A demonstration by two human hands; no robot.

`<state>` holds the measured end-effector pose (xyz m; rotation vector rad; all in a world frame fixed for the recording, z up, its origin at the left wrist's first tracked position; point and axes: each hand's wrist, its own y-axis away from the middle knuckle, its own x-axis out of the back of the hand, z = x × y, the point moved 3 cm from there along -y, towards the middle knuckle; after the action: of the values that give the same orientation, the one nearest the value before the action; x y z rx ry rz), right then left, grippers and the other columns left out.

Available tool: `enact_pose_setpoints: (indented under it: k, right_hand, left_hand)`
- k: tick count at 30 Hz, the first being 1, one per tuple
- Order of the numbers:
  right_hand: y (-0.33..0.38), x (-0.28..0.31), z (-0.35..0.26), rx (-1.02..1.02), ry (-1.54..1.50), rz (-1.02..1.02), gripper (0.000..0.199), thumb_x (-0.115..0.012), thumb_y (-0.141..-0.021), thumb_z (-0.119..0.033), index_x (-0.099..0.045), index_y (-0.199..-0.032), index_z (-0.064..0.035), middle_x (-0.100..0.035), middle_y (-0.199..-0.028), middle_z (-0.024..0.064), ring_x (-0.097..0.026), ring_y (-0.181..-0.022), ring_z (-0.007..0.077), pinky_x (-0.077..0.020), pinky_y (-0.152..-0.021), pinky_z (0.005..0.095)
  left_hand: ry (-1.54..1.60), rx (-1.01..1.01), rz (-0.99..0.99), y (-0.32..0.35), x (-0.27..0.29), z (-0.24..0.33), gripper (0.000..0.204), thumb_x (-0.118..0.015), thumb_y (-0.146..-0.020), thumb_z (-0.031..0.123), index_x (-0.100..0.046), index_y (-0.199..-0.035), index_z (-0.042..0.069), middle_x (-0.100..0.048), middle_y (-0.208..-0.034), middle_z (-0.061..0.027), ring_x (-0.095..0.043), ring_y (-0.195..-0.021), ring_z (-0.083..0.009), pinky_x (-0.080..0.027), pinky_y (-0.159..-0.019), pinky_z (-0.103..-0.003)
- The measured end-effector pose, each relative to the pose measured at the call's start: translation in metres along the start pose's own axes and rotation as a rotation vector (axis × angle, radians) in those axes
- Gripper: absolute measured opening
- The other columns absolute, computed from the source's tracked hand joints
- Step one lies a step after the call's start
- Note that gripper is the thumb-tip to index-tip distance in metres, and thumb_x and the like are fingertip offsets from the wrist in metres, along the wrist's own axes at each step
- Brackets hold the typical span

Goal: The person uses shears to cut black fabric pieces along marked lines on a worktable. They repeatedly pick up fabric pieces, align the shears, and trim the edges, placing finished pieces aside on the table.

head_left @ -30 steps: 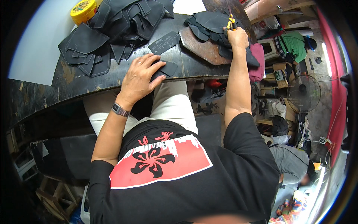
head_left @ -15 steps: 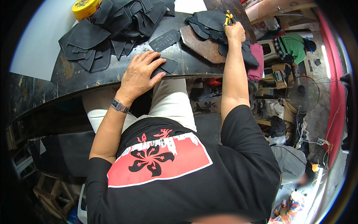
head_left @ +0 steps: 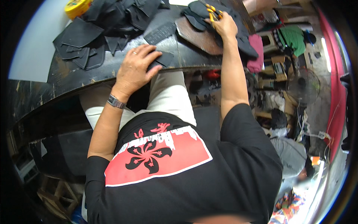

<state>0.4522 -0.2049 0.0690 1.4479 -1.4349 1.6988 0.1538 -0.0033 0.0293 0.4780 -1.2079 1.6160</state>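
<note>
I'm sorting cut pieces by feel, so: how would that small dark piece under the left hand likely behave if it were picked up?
Probably light: the small dark piece is thin and lies flat on the worktable under the left hand. Likely floppy, since the similar dark pieces heaped nearby drape and overlap. It looks matte, so probably not slippery.

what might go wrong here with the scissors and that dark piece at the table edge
1. The right hand grips orange-handled scissors over a pile of dark pieces; the blades are hidden, so a finger or a wrong layer could get nicked.
2. The left hand pins a small dark piece right at the table edge; if the hand lifts, it could slide off.
</note>
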Motion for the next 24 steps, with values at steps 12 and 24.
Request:
enact_pose_setpoints:
  k: [12,24]
  right_hand:
    - [0.007,0.004,-0.029,0.119,-0.048,0.235,0.039,-0.062,-0.084,-0.052,-0.071,-0.088,-0.0144,-0.069,-0.077,0.0155,-0.067,-0.074,0.0370,-0.0500,-0.072,0.0499]
    - [0.016,0.027,-0.037,0.213,0.072,0.204,0.024,-0.071,-0.081,-0.034,-0.071,-0.088,-0.0114,-0.066,-0.073,0.0166,-0.066,-0.067,0.0366,-0.0509,-0.060,0.0431]
  left_hand:
    - [-0.088,-0.013,0.001,-0.001,-0.004,0.002,0.041,-0.069,-0.084,0.033,-0.065,-0.118,0.012,-0.060,-0.126,-0.0090,-0.052,-0.122,-0.0298,-0.039,-0.104,-0.042]
    - [0.316,0.141,0.112,-0.002,-0.002,-0.007,0.037,-0.071,-0.086,0.021,-0.065,-0.119,0.006,-0.063,-0.120,-0.0122,-0.062,-0.109,-0.0282,-0.049,-0.093,-0.037]
